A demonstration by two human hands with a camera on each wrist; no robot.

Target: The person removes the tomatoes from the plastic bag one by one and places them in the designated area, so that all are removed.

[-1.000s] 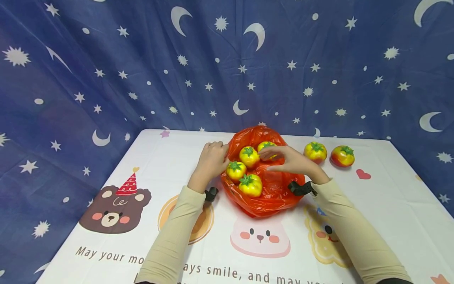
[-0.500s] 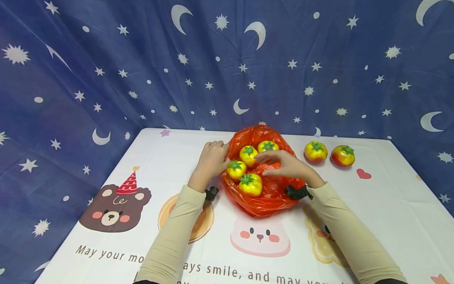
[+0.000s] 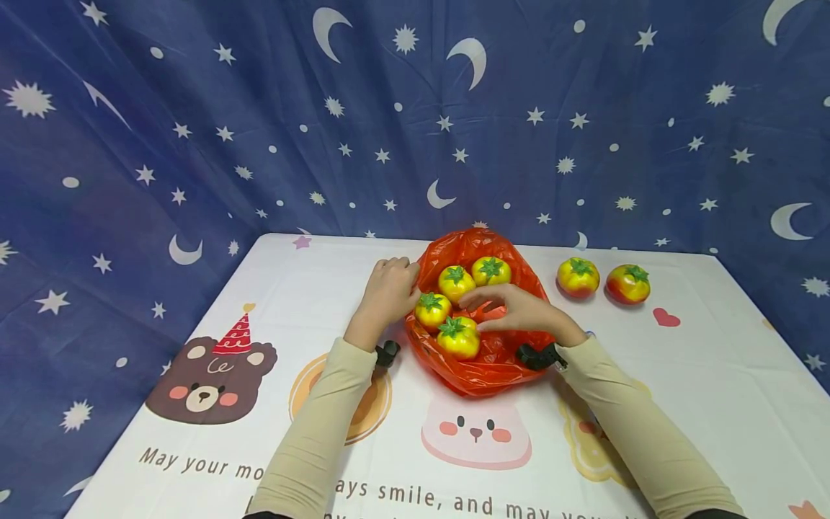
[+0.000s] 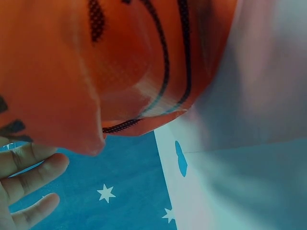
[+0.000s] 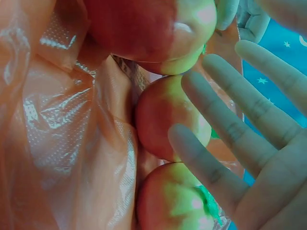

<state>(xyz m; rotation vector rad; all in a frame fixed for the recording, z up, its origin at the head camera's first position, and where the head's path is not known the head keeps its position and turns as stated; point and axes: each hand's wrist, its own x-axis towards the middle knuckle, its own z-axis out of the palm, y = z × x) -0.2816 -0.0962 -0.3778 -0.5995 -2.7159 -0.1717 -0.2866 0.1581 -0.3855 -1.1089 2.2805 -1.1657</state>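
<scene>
Red plastic bag point(image 3: 483, 378), wide open on the worktop point(image 3: 726, 404), just right of centre in the head frame, and four yellow fruits sit inside it! One is at the front point(image 3: 459, 340), one at the left point(image 3: 432, 312), one behind that point(image 3: 456, 284), and the fourth at the back point(image 3: 491, 271), all with green leafy tops, all crowding the bag's left and rear.

Over to the left-hand grip point(image 3: 387, 295): it's at the bag's left edge, pinching the rim, though the plastic hides part of the hold. The left wrist view has three fingertips showing at lower left, past a fold of orange-looking film with black print.

And here's the right-hand grip point(image 3: 528, 313), reaching in over the bag from the right, fingers spread and holding nothing! The thumb is right at the front fruit; whether they touch, I cannot tell. In the right wrist view the fingers fan out across the right half, with red-and-yellow fruit lined up beside them.

Two more fruits, one on the left point(image 3: 578, 279) and one on the right point(image 3: 627, 285), rest on the worktop at centre right of the frame, near each other, outside the bag. A blue star-and-moon curtain point(image 3: 389, 94) fills the top.
</scene>
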